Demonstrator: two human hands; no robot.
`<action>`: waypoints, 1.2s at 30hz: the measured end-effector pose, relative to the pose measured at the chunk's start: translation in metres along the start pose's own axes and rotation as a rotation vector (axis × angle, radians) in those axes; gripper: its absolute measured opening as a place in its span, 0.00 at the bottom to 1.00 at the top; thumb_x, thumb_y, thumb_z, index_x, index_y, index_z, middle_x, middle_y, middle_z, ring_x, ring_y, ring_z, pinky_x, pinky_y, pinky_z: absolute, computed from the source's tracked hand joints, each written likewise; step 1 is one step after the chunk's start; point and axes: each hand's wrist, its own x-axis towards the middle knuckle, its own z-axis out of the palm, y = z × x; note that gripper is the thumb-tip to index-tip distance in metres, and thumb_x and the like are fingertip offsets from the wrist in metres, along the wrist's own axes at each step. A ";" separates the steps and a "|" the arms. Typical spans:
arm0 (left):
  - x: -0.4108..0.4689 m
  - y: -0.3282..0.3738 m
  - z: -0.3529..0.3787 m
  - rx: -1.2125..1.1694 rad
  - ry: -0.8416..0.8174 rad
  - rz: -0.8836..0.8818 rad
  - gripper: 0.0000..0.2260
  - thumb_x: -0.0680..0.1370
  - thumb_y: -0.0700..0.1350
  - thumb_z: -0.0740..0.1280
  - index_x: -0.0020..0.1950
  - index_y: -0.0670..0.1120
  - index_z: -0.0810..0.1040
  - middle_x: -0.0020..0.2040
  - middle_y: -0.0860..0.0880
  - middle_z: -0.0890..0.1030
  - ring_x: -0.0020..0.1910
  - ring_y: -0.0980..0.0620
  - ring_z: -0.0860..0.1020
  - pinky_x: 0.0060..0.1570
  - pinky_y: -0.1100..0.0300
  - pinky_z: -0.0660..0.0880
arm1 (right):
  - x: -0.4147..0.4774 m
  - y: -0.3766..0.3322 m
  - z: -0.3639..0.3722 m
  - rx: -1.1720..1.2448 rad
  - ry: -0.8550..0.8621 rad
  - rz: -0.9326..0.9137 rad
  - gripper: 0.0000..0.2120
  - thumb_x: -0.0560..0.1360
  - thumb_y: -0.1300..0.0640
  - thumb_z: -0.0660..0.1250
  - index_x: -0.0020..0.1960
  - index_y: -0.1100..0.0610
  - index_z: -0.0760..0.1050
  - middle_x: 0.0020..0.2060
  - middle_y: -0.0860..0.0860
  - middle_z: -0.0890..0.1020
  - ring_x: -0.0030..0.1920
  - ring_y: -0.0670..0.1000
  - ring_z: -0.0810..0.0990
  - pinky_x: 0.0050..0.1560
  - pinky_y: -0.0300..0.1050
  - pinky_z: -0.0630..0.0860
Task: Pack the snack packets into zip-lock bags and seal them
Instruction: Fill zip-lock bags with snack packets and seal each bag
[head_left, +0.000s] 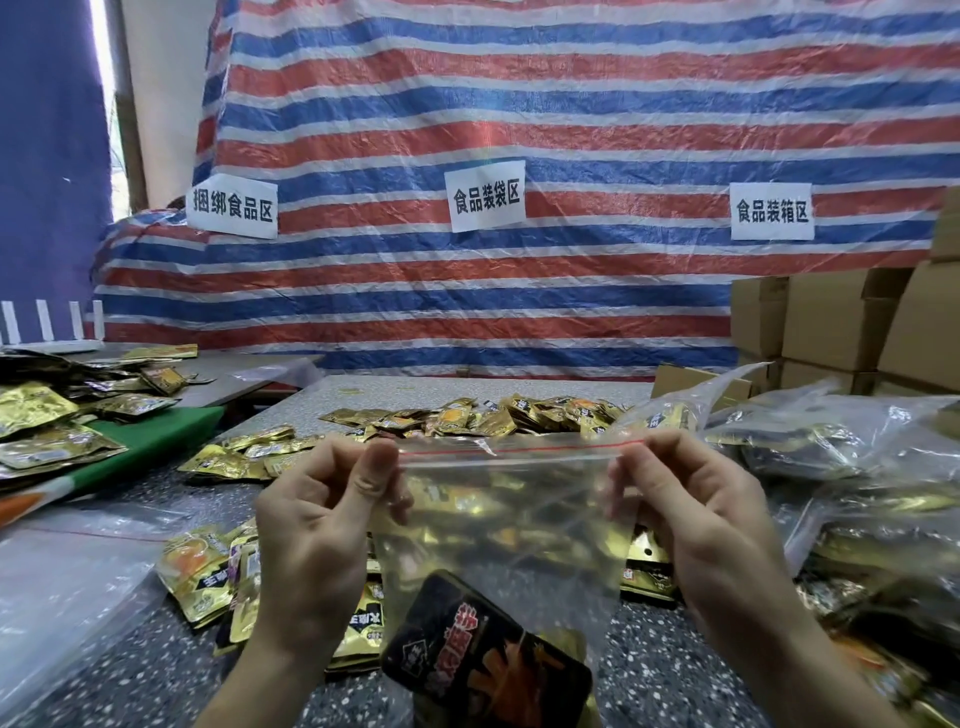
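A clear zip-lock bag (509, 519) with a red zip line hangs in front of me, held up over the table. My left hand (317, 525) pinches its top left corner and my right hand (691, 514) pinches its top right corner. A black snack packet (483, 654) sits in the bottom of the bag, with some gold ones behind it. Loose gold snack packets (208, 571) lie under my left hand, and more gold packets (467, 415) are spread across the middle of the speckled table (665, 670).
Filled clear bags (857, 467) pile up at the right. Empty zip-lock bags (67, 577) lie at the left, near a green board (156, 436) with more packets. Cardboard boxes (831, 322) stand at the back right before a striped tarp (467, 130) carrying three paper signs.
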 end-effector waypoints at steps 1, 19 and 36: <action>-0.001 0.001 0.001 0.029 -0.012 0.028 0.11 0.75 0.49 0.68 0.36 0.44 0.79 0.30 0.48 0.79 0.29 0.53 0.77 0.32 0.64 0.76 | -0.001 -0.001 0.000 -0.018 0.028 -0.002 0.10 0.73 0.54 0.66 0.44 0.60 0.79 0.36 0.54 0.82 0.38 0.51 0.80 0.42 0.42 0.78; -0.005 0.010 0.002 0.273 -0.143 0.281 0.09 0.77 0.56 0.67 0.42 0.52 0.78 0.36 0.57 0.80 0.32 0.61 0.78 0.33 0.71 0.73 | 0.038 -0.058 0.071 -0.848 -0.711 -0.197 0.05 0.73 0.51 0.75 0.46 0.51 0.84 0.40 0.44 0.85 0.42 0.40 0.81 0.43 0.36 0.76; -0.004 0.006 0.002 0.268 -0.344 0.251 0.10 0.81 0.50 0.60 0.43 0.51 0.77 0.36 0.56 0.77 0.35 0.53 0.76 0.34 0.58 0.71 | 0.036 -0.065 0.068 -0.728 -0.749 -0.090 0.06 0.73 0.53 0.77 0.41 0.53 0.81 0.35 0.53 0.82 0.35 0.45 0.75 0.37 0.46 0.72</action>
